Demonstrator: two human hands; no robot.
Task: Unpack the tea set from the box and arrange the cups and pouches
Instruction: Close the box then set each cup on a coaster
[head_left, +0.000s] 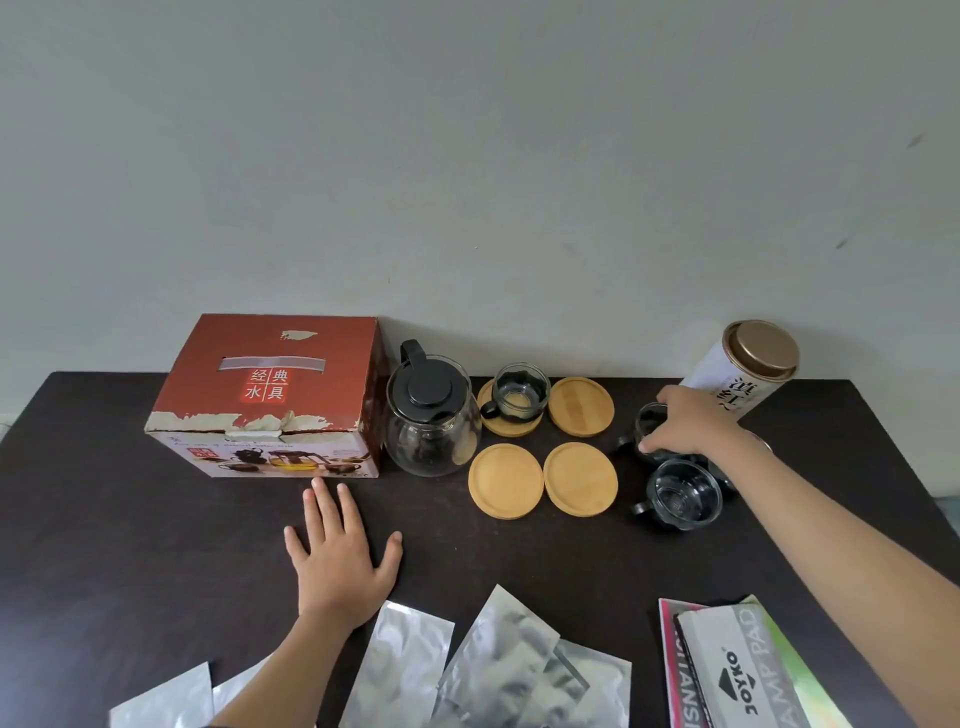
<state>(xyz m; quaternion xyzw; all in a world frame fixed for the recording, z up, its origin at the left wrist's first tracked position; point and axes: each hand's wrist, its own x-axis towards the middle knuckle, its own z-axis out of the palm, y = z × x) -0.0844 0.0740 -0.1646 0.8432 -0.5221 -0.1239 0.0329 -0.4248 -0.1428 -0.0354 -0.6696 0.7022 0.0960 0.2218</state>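
Note:
A red tea-set box (270, 395) stands closed at the back left of the dark table (130, 545). Beside it is a glass teapot (431, 415) with a black lid. Several round bamboo coasters lie to its right; one glass cup (519, 392) sits on the back left coaster (506, 425). My right hand (685, 423) grips the rim of a glass cup (649, 423) at the right, and another cup (683, 493) stands just in front. My left hand (340, 556) rests flat on the table, fingers spread. Several silver pouches (400, 660) lie along the near edge.
A white tea canister (748, 371) with a gold lid leans at the back right, just behind my right hand. A stamp pad package (743, 670) lies at the near right. A pale wall runs right behind the table.

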